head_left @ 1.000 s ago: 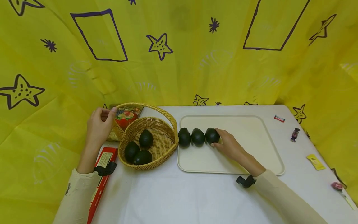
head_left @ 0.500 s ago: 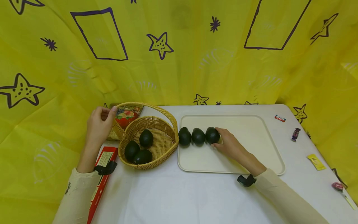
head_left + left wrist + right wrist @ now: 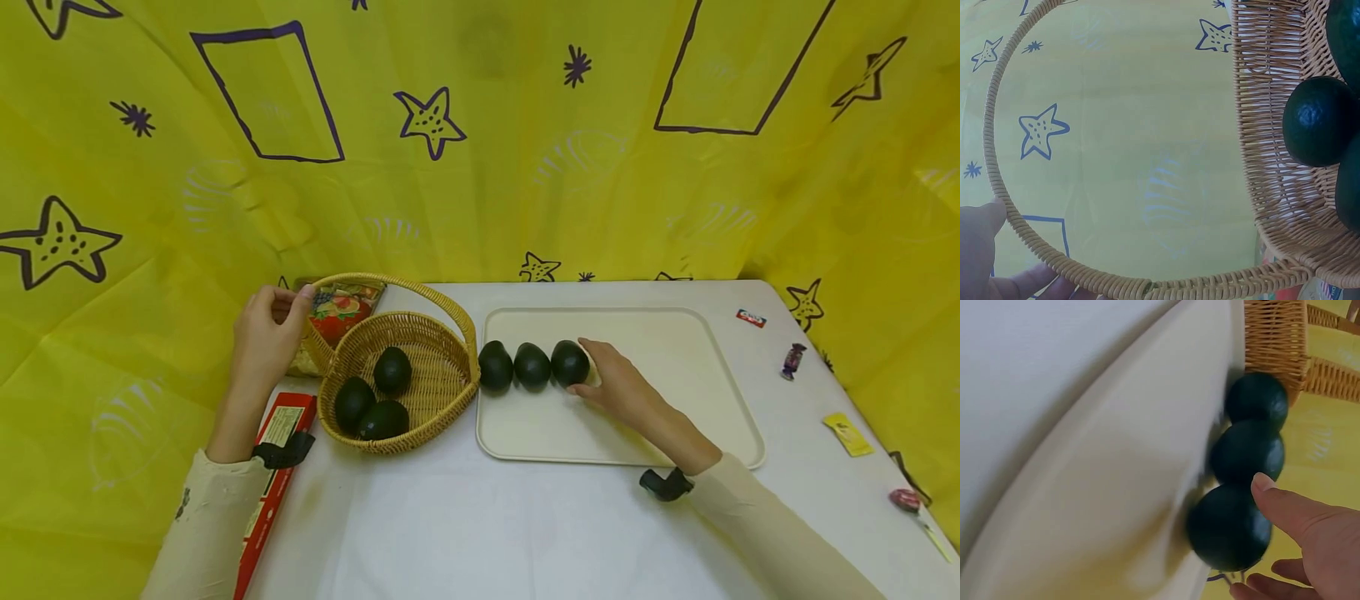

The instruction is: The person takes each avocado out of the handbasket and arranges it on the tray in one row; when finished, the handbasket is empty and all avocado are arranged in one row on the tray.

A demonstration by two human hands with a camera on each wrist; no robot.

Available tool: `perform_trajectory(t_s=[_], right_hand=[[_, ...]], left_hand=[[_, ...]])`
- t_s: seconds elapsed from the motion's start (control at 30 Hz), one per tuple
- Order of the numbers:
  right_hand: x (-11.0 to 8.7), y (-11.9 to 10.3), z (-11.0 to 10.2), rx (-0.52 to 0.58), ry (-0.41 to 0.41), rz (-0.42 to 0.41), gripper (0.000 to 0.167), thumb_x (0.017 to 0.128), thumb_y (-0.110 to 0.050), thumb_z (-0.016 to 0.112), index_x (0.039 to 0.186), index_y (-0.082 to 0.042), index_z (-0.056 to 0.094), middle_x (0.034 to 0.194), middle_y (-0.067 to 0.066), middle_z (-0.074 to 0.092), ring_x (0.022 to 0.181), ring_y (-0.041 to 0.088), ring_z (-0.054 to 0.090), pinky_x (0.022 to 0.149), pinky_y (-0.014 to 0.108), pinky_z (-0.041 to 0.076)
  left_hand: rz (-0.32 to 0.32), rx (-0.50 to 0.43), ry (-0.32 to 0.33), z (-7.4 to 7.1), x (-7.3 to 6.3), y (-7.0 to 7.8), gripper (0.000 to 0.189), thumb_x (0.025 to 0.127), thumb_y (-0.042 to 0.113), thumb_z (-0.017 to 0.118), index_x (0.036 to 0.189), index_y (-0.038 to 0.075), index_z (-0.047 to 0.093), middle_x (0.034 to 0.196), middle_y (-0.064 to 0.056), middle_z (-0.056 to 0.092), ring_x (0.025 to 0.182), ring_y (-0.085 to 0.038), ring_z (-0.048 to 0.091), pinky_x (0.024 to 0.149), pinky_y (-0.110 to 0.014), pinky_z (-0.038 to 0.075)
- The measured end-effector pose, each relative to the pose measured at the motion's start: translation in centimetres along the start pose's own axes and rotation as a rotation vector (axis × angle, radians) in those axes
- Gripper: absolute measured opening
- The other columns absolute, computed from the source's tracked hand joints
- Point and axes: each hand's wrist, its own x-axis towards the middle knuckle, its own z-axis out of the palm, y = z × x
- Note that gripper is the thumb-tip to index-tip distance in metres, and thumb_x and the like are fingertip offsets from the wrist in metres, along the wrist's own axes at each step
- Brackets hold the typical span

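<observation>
My left hand (image 3: 264, 337) grips the arched handle (image 3: 408, 287) of a wicker basket (image 3: 437, 375), thumb and fingers around the cane. Three dark green avocados (image 3: 382, 421) lie in the basket. Three more stand in a row at the left of a cream tray (image 3: 637, 433): one by the basket (image 3: 495, 367), a middle one (image 3: 532, 367), and the rightmost avocado (image 3: 567, 364). Around that last one my right hand (image 3: 618, 383) is spread loosely. In the right wrist view its thumb (image 3: 1285, 506) overlaps the fruit's edge, and the other fingers are apart from it.
A colourful packet (image 3: 341, 310) sits behind the basket, and a red box (image 3: 273, 492) lies under the left forearm. Along the table's right side are small wrapped sweets (image 3: 792, 361), a yellow sachet (image 3: 848, 434) and a lollipop (image 3: 905, 500). A yellow curtain (image 3: 480, 208) hangs behind.
My right hand has loosened from the rightmost avocado and shifted slightly right, while the fruit stays in the row. The left hand and basket have not moved.
</observation>
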Motion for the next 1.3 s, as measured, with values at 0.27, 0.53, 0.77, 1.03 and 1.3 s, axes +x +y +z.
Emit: perform_trajectory(t_s=[0.27,0.53,0.77,1.03,1.3], right_hand=[[-0.1,-3.2,-1.0,-0.007,-0.009,-0.09,0.073,0.093,-0.023,0.084,0.148,0.012,0.05,0.148,0.031,0.054,0.139,0.049,0.051,0.113,0.06,0.043],[-0.2,-7.7,-0.9,0.044,-0.066,-0.165,0.071,0.092,-0.027,0.085,0.147,0.008,0.055,0.141,0.024,0.062,0.132,0.04,0.06,0.109,0.054,0.05],[0.1,-11.0,-0.1,0.045,-0.107,-0.235,0.07,0.095,-0.029,0.082,0.149,0.006,0.054,0.147,0.022,0.06,0.139,0.038,0.057,0.112,0.052,0.048],[1.3,-13.9,1.8,0.111,-0.128,-0.316,0.065,0.096,-0.029,0.081,0.149,0.002,0.056,0.146,0.017,0.063,0.137,0.032,0.06,0.111,0.045,0.05],[4.0,-17.1,4.6,0.067,-0.188,-0.368,0.065,0.099,-0.031,0.078,0.15,0.001,0.054,0.148,0.018,0.06,0.139,0.032,0.058,0.113,0.042,0.048]], left_hand=[[-0.004,-0.003,-0.013,-0.1,0.0,0.0,0.065,0.108,0.057,0.051,0.123,-0.006,0.059,0.12,-0.025,0.057,0.109,-0.038,0.058,0.09,-0.044,0.043],[-0.002,-0.002,-0.025,-0.3,-0.1,-0.1,0.066,0.108,0.057,0.049,0.125,-0.006,0.059,0.122,-0.026,0.056,0.111,-0.04,0.057,0.092,-0.047,0.044],[-0.002,-0.007,-0.029,-0.3,-0.1,0.1,0.068,0.107,0.059,0.05,0.125,-0.006,0.058,0.123,-0.027,0.056,0.111,-0.041,0.057,0.095,-0.05,0.044],[-0.005,-0.012,-0.044,-0.2,0.0,0.1,0.068,0.107,0.06,0.05,0.125,-0.005,0.058,0.124,-0.027,0.056,0.113,-0.042,0.057,0.098,-0.055,0.045],[-0.003,-0.008,-0.034,-0.3,-0.1,0.2,0.066,0.107,0.058,0.051,0.125,-0.005,0.059,0.122,-0.026,0.057,0.111,-0.04,0.057,0.095,-0.049,0.045]])
